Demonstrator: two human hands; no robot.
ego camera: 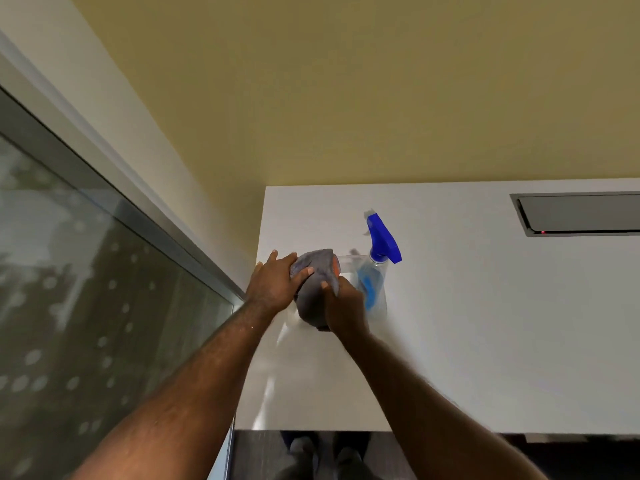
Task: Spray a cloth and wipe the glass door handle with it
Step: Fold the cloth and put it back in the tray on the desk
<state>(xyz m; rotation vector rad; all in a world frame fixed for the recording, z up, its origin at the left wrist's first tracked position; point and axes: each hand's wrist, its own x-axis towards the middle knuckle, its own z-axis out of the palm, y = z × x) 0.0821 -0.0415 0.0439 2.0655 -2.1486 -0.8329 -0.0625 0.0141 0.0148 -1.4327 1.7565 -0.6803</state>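
The cloth (313, 285) sits bunched on the white table (485, 323), clamped between both hands: left hand (273, 284) over its far-left side, right hand (343, 306) at its near-right. The spray bottle (375, 271) stands just right, nearer the right hand; no door handle shows

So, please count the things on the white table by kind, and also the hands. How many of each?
Spray bottle: 1
Grey cloth: 1
Hands, left hand and right hand, both gripping the cloth: 2
Total: 4

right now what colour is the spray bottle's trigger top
Blue, on the spray bottle, clearest in the head view.
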